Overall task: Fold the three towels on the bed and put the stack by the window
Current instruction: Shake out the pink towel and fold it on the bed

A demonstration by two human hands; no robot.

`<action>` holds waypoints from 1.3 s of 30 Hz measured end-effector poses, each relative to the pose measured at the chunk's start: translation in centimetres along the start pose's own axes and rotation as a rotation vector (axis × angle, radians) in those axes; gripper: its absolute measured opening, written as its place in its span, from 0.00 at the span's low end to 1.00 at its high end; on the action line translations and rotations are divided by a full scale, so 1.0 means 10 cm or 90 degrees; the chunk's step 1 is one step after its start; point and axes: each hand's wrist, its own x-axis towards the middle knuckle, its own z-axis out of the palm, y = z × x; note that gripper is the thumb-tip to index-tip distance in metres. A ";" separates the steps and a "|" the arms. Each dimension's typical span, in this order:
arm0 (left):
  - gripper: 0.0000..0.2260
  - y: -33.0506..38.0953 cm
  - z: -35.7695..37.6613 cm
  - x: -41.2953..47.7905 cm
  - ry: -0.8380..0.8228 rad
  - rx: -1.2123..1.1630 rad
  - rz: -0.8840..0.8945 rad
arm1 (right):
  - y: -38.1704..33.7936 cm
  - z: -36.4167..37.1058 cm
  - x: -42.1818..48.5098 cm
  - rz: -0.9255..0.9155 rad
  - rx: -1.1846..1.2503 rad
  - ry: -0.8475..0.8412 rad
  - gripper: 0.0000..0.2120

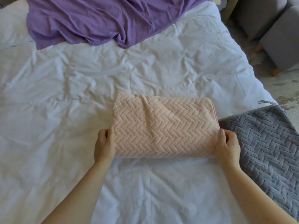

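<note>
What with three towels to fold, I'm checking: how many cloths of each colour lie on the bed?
pink towel: 1
grey towel: 1
purple cloth: 1
Total: 3

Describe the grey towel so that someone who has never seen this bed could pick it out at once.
On the white bed, look to the near right edge, just right of the folded pink towel. The grey towel lies there spread flat. It shares the pink one's zigzag texture, but it alone is grey, with a small loop at its far corner.
</note>
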 end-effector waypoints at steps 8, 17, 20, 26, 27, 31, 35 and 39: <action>0.25 0.77 0.14 0.81 -0.083 0.049 0.024 | -0.58 0.20 0.77 0.015 -0.073 -0.104 0.24; 0.13 0.66 0.33 1.10 -0.020 0.025 0.030 | -0.57 0.40 1.16 0.023 -0.071 -0.024 0.13; 0.14 0.63 0.37 1.08 -0.010 0.032 0.014 | -0.53 0.49 1.15 0.030 -0.107 -0.037 0.14; 0.13 0.94 0.23 0.81 0.130 0.229 0.355 | -0.82 0.43 1.09 -0.081 -0.212 -0.018 0.19; 0.14 0.98 0.27 0.65 0.068 0.260 0.507 | -0.90 0.45 0.97 -0.161 -0.230 -0.015 0.21; 0.24 0.82 0.53 0.23 -0.266 0.476 0.569 | -0.93 0.78 0.23 -0.372 -0.321 -0.249 0.27; 0.26 0.47 0.60 0.42 -0.229 0.576 0.427 | -0.50 0.81 0.24 -0.399 -0.507 -0.295 0.30; 0.26 0.29 0.42 0.62 -0.193 0.569 0.275 | -0.34 0.64 0.49 -0.347 -0.520 -0.250 0.31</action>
